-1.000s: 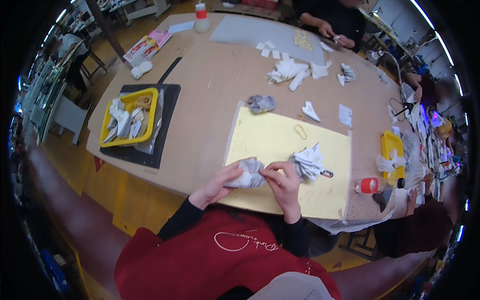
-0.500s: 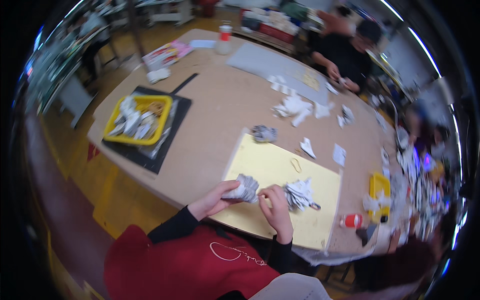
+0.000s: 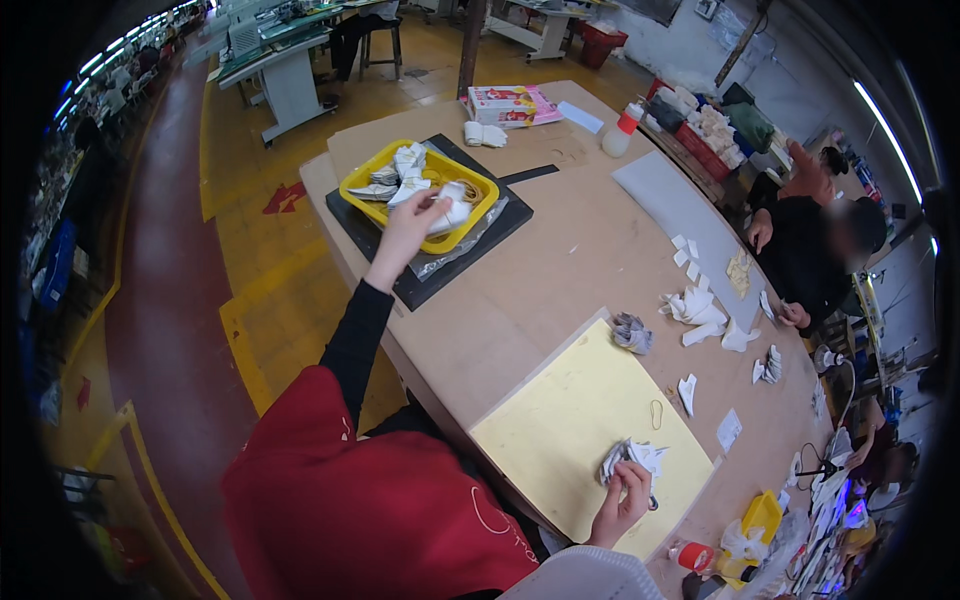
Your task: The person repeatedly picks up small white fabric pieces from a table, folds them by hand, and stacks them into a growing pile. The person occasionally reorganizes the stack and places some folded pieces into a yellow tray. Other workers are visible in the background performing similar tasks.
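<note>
At the far left of the table, my left hand [image 3: 408, 228] reaches into a yellow basket [image 3: 357, 185]. Its fingers are closed round the edge of a white bundle of fabric pieces [image 3: 455, 208]. More white and grey pieces [image 3: 408, 165] lie in the basket. My right hand [image 3: 622, 502] is low over the pale yellow board [image 3: 540, 440], its fingers bent and pinching at a fanned stack of white and grey fabric pieces [image 3: 645, 456]. What exactly sits between those fingertips is partly hidden. A loose yellowish rubber band [image 3: 656, 414] lies on the board beyond the stack.
The basket stands on a black board [image 3: 480, 248]. A grey fabric bundle [image 3: 631, 333] lies at the yellow board's far corner, with white scraps [image 3: 697, 308] beyond. A red-labelled bottle [image 3: 622, 131] stands at the back. Across the table works another person [image 3: 815, 250].
My left hand has carried the fabric bundle from above the yellow board to the basket at the far left. My right hand has shifted onto the fanned stack. The view has swung left.
</note>
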A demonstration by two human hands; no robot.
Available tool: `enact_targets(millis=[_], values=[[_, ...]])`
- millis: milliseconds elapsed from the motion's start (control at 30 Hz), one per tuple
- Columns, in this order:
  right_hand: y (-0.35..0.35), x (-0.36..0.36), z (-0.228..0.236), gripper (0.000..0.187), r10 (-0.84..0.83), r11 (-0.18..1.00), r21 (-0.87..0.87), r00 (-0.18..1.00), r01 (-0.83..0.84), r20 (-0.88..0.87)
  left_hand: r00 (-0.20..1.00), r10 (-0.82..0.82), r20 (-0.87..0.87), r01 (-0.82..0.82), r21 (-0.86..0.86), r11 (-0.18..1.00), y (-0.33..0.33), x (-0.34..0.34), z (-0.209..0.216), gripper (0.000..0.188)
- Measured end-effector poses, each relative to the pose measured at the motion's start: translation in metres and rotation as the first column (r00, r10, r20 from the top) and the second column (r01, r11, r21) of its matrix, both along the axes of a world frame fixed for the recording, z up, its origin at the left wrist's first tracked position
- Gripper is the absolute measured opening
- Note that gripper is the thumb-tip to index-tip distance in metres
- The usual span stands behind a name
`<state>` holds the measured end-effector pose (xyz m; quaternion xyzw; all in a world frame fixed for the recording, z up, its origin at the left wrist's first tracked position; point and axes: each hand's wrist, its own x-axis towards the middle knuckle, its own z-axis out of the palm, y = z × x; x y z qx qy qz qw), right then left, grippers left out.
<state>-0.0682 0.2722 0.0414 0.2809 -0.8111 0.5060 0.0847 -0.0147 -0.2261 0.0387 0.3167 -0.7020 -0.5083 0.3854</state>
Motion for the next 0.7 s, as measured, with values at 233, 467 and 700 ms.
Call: enact_targets(millis=[233, 467, 700], values=[[0.001, 0.002, -0.003, 0.012, -0.001, 1.0, 0.006, 1.0, 0.001, 0.007, 0.861, 0.272, 0.43, -0.118, -0.351, 0.929, -0.025, 0.01, -0.01, 0.048], [0.012, 0.005, 0.0, 0.012, -0.071, 0.997, 0.02, 0.996, 0.072, -0.05, 0.837, 0.466, 0.287, -0.263, -0.536, 0.802, -0.005, 0.007, 0.006, 0.032], [0.048, 0.001, 0.008, 0.013, -0.353, 0.929, -0.125, 0.935, 0.349, -0.011, 0.042, -0.733, -0.679, 0.86, -0.349, 0.372, 0.139, -0.011, 0.143, 0.05]])
